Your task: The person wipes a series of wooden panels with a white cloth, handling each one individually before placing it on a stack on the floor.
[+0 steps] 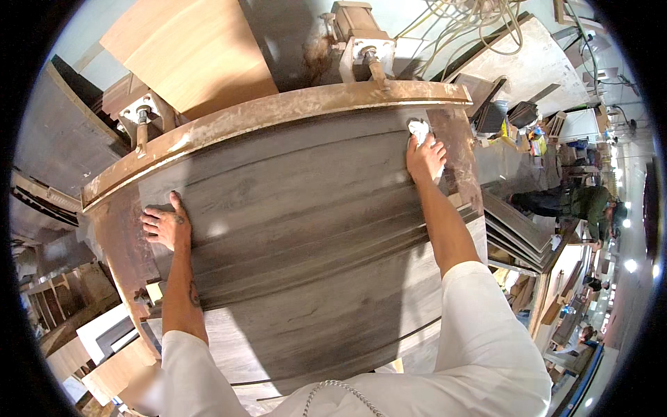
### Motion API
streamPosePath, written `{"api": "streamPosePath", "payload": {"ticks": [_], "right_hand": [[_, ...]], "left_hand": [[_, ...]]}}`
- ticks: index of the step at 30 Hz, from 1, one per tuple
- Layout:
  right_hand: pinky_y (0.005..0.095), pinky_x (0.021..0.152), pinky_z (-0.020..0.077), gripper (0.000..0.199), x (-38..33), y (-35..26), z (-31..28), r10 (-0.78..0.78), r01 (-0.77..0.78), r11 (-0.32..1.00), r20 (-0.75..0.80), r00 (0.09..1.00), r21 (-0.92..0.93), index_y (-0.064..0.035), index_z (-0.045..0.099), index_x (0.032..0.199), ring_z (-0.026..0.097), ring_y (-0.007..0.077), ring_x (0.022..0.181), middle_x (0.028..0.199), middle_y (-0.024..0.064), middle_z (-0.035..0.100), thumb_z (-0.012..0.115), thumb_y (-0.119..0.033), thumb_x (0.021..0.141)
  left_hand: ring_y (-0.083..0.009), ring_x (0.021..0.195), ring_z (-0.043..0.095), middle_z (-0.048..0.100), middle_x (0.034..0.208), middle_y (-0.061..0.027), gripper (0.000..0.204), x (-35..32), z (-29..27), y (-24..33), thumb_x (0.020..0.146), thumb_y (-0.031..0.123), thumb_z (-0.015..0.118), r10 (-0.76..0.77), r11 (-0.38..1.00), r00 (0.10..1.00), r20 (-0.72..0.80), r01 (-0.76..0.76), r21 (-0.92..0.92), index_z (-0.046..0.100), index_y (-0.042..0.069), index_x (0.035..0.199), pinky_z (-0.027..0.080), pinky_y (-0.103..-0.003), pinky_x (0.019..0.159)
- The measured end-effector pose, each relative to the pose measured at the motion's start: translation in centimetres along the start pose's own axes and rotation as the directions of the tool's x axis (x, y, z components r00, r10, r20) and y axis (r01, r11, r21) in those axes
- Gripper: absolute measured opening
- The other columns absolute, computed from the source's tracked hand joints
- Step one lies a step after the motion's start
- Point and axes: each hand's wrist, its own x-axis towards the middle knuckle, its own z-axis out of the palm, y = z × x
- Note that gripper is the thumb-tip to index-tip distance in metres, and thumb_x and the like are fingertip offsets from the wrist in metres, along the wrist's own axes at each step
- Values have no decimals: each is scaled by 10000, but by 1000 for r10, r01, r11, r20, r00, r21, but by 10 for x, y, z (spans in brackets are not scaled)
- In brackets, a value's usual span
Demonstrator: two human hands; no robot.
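Observation:
Dark grey wood-grain boards [292,187] lie side by side on a worn brown metal bed [114,229]. At the left end of the boards my left hand [165,224] rests with its fingers spread, thumb on the board, holding nothing. My right hand [426,158] presses a crumpled white rag [418,129] onto the far right corner of the far board. Its fingers are bent over the rag, which partly hides beneath them. Beyond the boards runs a long rusty metal bar [278,108]. More grey boards [299,292] lie nearer my body.
Two cylinders with rods, one at far left [142,118] and one at the top [361,42], meet the bar. A pale wooden panel [187,52] stands behind it. Coiled cables [479,28] hang at top right. Stacked boards [517,226] and a person [583,208] are to the right.

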Motion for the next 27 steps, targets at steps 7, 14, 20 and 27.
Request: {"api": "streamPosePath", "payload": {"ticks": [7, 14, 20, 27], "right_hand": [[513, 913, 376, 589, -3, 4, 7, 107, -103, 994, 170, 980, -31, -88, 572, 1186, 492, 342, 1061, 1146, 133, 513, 468, -592, 899], [545, 939, 384, 668, -1, 5, 14, 53, -36, 995, 190, 980, -96, -83, 416, 1333, 429, 417, 1205, 1281, 247, 442, 303, -618, 948], [557, 937, 383, 666, -4, 3, 14, 36, -23, 998, 200, 979, -65, -94, 413, 1342, 435, 419, 1196, 1284, 251, 443, 335, -619, 940], [550, 875, 423, 635, -1, 12, 21, -16, 18, 999, 59, 998, -43, -101, 452, 1296, 494, 412, 1108, 1177, 233, 497, 367, -614, 930]], "left_hand": [[-442, 1405, 159, 173, 1523, -272, 956, 3, -5, -4, 887, 704, 253, 21, 996, 999, 28, -18, -90, 158, -48, 1471, 67, -601, 1111], [-425, 1417, 115, 142, 1520, -284, 968, 9, -4, -16, 893, 680, 295, -5, 982, 1000, 31, 11, -187, 127, -88, 1458, 46, -573, 1131], [-431, 1413, 122, 155, 1514, -289, 963, 4, -2, -18, 882, 671, 347, -13, 972, 1000, -10, 10, -236, 163, -86, 1449, 43, -581, 1128], [-428, 1411, 123, 170, 1509, -286, 958, 3, -4, -11, 884, 670, 353, -12, 969, 1000, -22, 6, -248, 165, -83, 1446, 45, -584, 1127]]}}
